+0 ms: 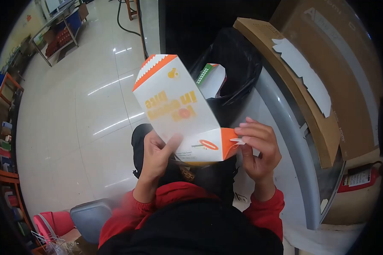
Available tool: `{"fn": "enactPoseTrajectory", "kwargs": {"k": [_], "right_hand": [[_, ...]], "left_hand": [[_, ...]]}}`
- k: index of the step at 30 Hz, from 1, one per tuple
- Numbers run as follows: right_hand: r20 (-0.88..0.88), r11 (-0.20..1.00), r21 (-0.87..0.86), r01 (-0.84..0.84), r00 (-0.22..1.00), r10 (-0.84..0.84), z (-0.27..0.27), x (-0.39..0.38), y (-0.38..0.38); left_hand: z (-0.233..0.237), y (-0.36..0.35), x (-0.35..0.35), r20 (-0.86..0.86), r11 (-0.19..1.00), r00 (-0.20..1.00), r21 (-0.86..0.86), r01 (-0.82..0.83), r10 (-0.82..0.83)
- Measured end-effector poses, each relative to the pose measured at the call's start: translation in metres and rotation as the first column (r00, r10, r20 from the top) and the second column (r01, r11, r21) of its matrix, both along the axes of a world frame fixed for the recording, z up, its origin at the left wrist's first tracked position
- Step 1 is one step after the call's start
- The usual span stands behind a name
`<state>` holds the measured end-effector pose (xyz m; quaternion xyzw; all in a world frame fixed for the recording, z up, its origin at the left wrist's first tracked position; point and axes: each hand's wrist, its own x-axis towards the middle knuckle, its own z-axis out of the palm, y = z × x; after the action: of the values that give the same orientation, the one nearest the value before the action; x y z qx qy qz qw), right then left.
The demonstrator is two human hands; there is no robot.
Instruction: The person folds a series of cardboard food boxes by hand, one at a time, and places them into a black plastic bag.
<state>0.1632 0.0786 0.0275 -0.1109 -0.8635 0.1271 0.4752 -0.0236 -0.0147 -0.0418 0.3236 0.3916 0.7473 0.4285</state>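
A white and orange printed paper food box, partly folded, is held over my lap with its long lid panel standing up and away from me. My left hand grips its near left side, thumb on the white panel and fingers hidden behind. At the orange end flap, my right hand pinches a small white tab between thumb and fingers. Just beyond the box, a black plastic bag stands open with another carton, white and green, inside it.
Large brown cardboard leans at the right with a jagged white paper piece on it. Below it is a red fire extinguisher. A grey seat and a pink-red item are at lower left. Shelves line the left.
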Motion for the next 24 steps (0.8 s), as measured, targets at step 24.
{"fn": "enactPoseTrajectory", "kwargs": {"k": [24], "right_hand": [[-0.114, 0.927, -0.120, 0.356, 0.922, -0.369, -0.022, -0.009, 0.018]], "left_hand": [[0.001, 0.008, -0.002, 0.020, 0.978, 0.986, -0.127, 0.167, -0.166]]}}
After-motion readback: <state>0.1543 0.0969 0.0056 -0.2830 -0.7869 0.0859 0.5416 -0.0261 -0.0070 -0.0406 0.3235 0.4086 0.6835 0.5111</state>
